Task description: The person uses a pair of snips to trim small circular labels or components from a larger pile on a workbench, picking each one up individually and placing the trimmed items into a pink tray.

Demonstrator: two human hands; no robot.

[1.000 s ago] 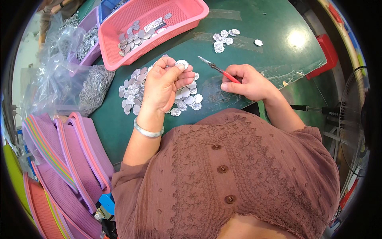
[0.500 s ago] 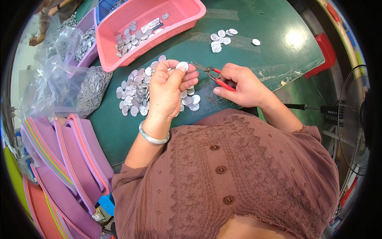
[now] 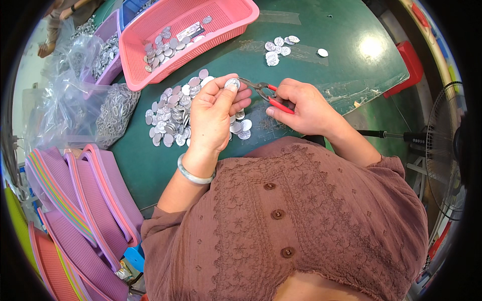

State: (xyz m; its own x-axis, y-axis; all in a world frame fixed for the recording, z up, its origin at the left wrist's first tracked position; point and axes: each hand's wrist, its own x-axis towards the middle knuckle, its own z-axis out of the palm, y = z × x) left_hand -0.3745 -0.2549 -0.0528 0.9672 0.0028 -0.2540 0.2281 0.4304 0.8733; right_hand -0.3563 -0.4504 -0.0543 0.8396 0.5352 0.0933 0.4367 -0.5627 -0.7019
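Between thumb and fingers, my left hand [image 3: 216, 108] pinches a round silver metal disc [image 3: 232, 84] with a raised pattern. My right hand [image 3: 306, 106] is closed round the red handles of a pair of pliers [image 3: 278, 104]. Their dark jaws meet the disc's right edge; whether they grip it is too small to tell. Under and beside my left hand lies a heap of silver discs [image 3: 170, 113], some plain, some patterned. A smaller group of discs [image 3: 277, 48] rests farther off on the green table [image 3: 346, 55], with a single disc [image 3: 322, 52] to its right.
A pink basket [image 3: 188, 50] with discs and a small card stands at the far left. Beside it are a purple bin [image 3: 108, 55] and a clear bag of metal links [image 3: 116, 113]. Purple baskets [image 3: 95, 200] lean at my left. A fan [image 3: 447, 150] stands right; another person is far left.
The disc in my left hand now shows a patterned face instead of a bright plain-looking one. The pliers have shifted slightly left, and their jaws have come to the disc's edge.
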